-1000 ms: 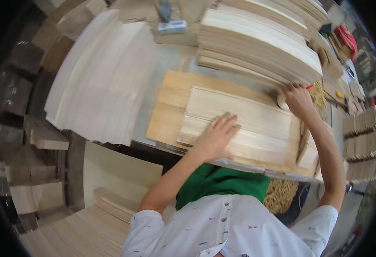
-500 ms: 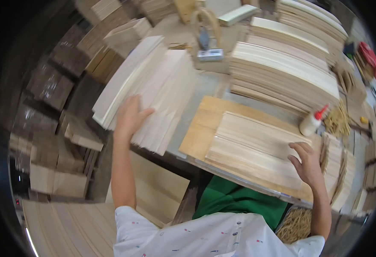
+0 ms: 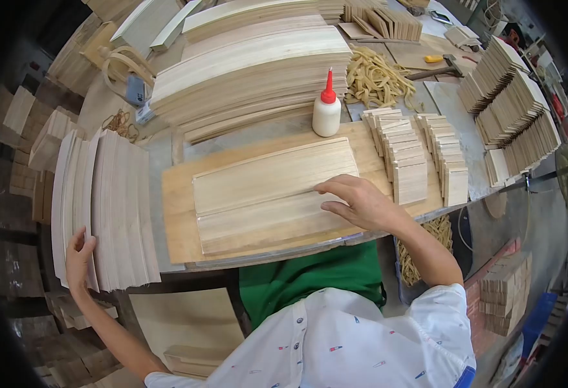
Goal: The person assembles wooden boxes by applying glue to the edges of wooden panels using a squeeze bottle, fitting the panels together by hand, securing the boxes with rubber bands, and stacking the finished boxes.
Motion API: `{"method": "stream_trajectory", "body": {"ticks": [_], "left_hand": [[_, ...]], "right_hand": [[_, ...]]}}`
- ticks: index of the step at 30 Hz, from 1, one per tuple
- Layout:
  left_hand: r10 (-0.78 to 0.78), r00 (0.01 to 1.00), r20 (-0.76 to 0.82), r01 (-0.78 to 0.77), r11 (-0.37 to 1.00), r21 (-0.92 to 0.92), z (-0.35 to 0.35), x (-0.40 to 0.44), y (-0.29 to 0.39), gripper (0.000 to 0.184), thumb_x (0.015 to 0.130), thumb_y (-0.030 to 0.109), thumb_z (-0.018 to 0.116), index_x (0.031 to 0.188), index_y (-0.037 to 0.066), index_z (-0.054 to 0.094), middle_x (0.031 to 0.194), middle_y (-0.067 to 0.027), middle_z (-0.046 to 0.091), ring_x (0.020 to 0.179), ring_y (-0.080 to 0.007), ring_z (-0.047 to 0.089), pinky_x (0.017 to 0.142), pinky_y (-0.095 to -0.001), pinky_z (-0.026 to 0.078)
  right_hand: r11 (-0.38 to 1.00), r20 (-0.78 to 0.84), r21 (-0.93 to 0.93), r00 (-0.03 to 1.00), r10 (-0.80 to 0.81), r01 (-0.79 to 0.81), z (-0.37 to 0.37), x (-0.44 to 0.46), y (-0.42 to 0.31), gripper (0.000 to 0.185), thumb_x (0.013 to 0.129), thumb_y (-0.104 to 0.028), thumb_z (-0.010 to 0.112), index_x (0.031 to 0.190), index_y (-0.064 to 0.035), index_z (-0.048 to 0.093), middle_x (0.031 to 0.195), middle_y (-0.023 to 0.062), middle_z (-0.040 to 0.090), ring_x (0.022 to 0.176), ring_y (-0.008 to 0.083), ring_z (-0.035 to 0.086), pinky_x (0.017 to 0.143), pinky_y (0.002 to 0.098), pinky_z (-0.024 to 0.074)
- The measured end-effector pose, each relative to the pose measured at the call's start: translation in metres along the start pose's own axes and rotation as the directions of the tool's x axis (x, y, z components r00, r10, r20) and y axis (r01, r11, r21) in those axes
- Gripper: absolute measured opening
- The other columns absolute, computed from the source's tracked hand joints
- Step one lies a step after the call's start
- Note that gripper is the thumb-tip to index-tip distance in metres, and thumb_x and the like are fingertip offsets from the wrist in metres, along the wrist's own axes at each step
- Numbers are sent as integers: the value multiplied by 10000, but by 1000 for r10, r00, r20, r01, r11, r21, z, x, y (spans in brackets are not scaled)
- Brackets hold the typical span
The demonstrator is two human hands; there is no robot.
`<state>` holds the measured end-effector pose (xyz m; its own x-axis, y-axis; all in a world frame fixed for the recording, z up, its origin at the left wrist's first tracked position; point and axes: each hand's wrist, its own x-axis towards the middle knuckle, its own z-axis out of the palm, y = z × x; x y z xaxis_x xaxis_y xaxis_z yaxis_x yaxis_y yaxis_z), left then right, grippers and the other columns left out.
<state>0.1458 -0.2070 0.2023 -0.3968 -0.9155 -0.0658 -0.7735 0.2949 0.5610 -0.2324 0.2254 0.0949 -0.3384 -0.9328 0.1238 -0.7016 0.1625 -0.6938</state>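
My left hand (image 3: 79, 258) is at the near end of a stack of thin wooden boards (image 3: 125, 213) on the left. Its thumb and fingers close on the edge of a thin wooden board (image 3: 88, 194) there. My right hand (image 3: 361, 204) is over two wooden panels (image 3: 264, 178) lying side by side on a plywood base (image 3: 179, 213). Its thumb and fingers are apart, with nothing between them; whether the fingertips touch the panel I cannot tell. Behind the panels stands a white glue bottle (image 3: 327, 116) with a red nozzle.
Small wooden pieces (image 3: 410, 181) lie in overlapping rows at the right. Long boards (image 3: 251, 71) are piled behind the plywood. Beyond the bottle are a heap of tan bands (image 3: 378, 74) and a hammer (image 3: 451, 66). More small slats (image 3: 517, 129) stand at the far right.
The view has swung to the right. My left hand has moved from lying on the board stack to the near end of a board. My right hand stays above the panels.
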Motion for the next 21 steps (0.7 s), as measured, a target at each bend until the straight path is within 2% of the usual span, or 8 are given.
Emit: {"method": "stream_trajectory", "body": {"ticks": [3,5,6,10,14,17,19,21], "left_hand": [[30,997,72,-30,1000,1,-9,9,-12,548,801,212,656,1276,-36,542,1249,-173,574,1178,-246,530,1000,-345,402],[35,999,-31,-33,999,38,-12,21,-44,477,812,188,617,1228,-44,578,1138,-159,637,1035,-237,608,907,-325,465],[62,993,-98,-57,997,56,-7,13,-40,487,817,213,636,1222,-50,576,1156,-170,632,1048,-241,600,914,-330,457],[256,966,-35,-227,906,357,8,-6,2,626,748,304,729,1230,-60,561,1196,-250,601,1149,-317,567,975,-354,426],[116,993,-33,-95,920,380,7,-10,17,682,722,353,739,1238,-53,556,1178,-252,612,1133,-348,575,962,-367,437],[133,991,-3,-128,958,258,-10,-8,7,517,797,344,658,1143,-36,606,1037,-262,648,1027,-388,612,874,-415,479],[323,938,-125,-177,758,628,-16,-9,12,352,888,285,544,1021,-31,626,902,-277,631,912,-428,607,769,-461,483],[368,891,-267,-26,628,777,-19,-39,47,300,949,227,453,932,-32,604,833,-287,590,834,-462,559,697,-495,453]], "right_hand": [[1000,-14,13,1000,14,-14,1,0,-1,299,853,-150,641,1109,-1,604,1032,185,640,990,358,594,863,419,480],[999,-40,32,999,13,-12,4,-1,-4,290,842,-132,651,1100,-7,611,1029,185,640,980,357,599,863,412,480],[999,-40,39,999,18,-17,7,0,-3,286,835,-120,658,1094,-9,615,1027,184,640,974,356,602,862,407,480],[996,-8,89,1000,6,-5,6,1,-12,279,821,-80,665,1082,3,613,1004,172,646,962,348,607,839,396,480],[995,8,80,998,55,-56,11,5,-17,280,818,-70,663,1079,11,605,987,166,650,954,346,610,826,391,481],[997,-4,66,999,33,-33,8,4,-21,277,821,-69,660,1083,8,610,990,167,651,950,348,611,832,390,480],[998,-25,58,999,20,-18,8,5,-19,275,829,-72,654,1089,8,611,1001,168,652,949,346,613,832,389,483],[998,-96,47,995,38,-33,-1,-2,-15,276,846,-83,645,1105,6,613,1016,164,657,947,321,625,825,377,491]]}}
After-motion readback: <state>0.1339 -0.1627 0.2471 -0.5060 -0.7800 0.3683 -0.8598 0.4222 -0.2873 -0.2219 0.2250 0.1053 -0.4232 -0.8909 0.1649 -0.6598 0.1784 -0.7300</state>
